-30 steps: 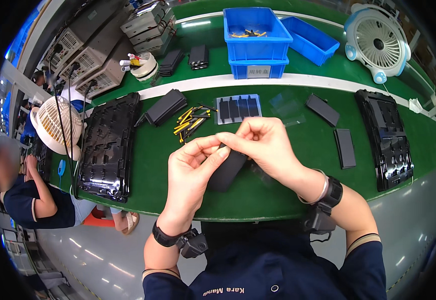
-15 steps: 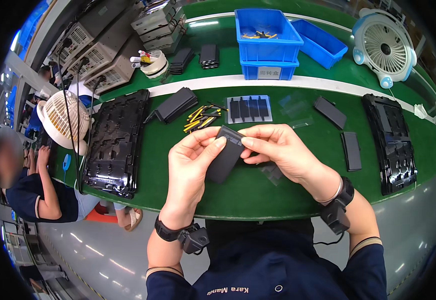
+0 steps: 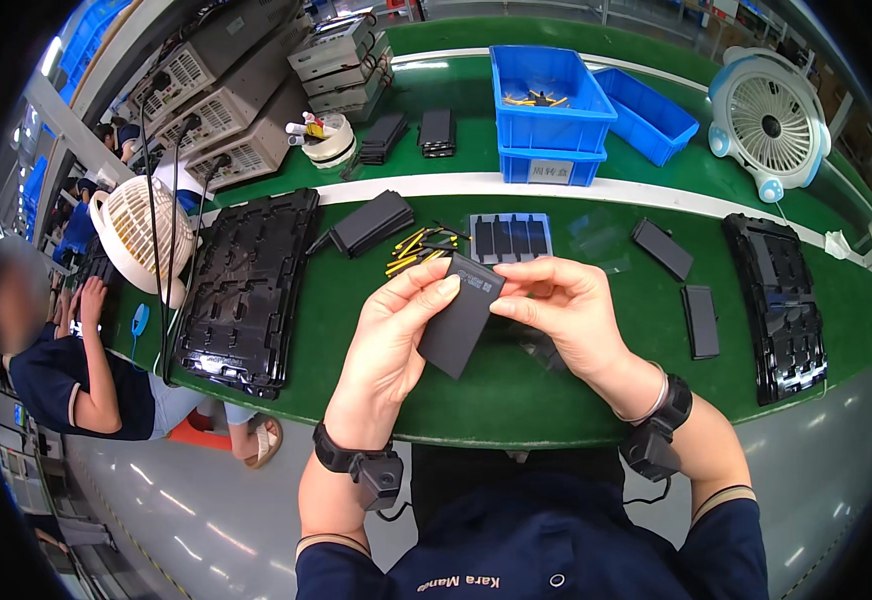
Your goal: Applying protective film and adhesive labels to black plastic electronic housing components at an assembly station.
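A flat black battery [image 3: 459, 333], rectangular with small pale print near its top edge, is held tilted above the green table. My left hand [image 3: 381, 335] grips its left side, thumb on the front face. At the upper right corner my right hand [image 3: 578, 318] pinches the edge between thumb and fingers; whether it also holds a thin film cannot be made out. Just beyond lie yellow-and-black strips [image 3: 418, 262] and a pale sheet bearing black strips [image 3: 512, 238]. Beneath my right hand is a piece of clear film [image 3: 541, 352].
Black moulded trays stand left [image 3: 246, 290] and right [image 3: 778, 300]. Loose black batteries lie right [image 3: 700, 322] and a pile sits left [image 3: 368, 222]. Blue bins [image 3: 553, 125], a large fan [image 3: 771, 122] and a small fan [image 3: 146, 235] are farther out. Another person [image 3: 86, 385] sits left.
The battery has turned so more of its front face and print shows. My right thumb and fingers have shifted to its upper right corner. The whole view has moved slightly.
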`<state>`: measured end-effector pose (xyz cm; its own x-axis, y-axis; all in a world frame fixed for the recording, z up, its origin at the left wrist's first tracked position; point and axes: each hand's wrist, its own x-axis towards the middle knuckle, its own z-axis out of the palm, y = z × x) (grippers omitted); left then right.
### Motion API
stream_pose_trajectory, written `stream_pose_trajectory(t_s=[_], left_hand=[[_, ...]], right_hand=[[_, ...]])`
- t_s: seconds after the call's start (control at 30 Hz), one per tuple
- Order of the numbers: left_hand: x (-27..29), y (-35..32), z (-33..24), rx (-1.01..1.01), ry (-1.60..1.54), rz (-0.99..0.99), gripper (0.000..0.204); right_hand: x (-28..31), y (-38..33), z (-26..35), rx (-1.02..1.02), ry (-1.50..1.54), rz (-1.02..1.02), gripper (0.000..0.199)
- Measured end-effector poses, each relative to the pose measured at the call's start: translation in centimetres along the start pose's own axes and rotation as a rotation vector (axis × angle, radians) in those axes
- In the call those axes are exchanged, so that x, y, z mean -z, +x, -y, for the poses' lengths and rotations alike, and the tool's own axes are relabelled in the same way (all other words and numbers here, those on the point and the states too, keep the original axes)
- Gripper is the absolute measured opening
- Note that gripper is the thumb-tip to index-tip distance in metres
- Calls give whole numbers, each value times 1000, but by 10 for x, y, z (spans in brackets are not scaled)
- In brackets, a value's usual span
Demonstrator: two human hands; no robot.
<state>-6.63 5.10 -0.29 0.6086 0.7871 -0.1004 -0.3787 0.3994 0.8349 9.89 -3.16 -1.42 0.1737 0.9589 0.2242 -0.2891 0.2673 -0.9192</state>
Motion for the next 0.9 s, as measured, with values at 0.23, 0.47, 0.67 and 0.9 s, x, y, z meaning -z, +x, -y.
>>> stream_pose_trajectory(t_s=[0.23,0.47,0.67,0.9], left_hand=[[-5,0,4,-118,101,-30,20],[-15,-5,11,-332,376,-56,24],[-19,-13,10,-479,401,-241,35],[-17,-15,7,-460,236,-279,46]], right_hand=[[0,6,13,168,-287,-48,28],[0,13,15,246,-646,141,37],[-3,5,9,109,-347,-138,43],[-15,-23,22,-112,-79,-167,29]])
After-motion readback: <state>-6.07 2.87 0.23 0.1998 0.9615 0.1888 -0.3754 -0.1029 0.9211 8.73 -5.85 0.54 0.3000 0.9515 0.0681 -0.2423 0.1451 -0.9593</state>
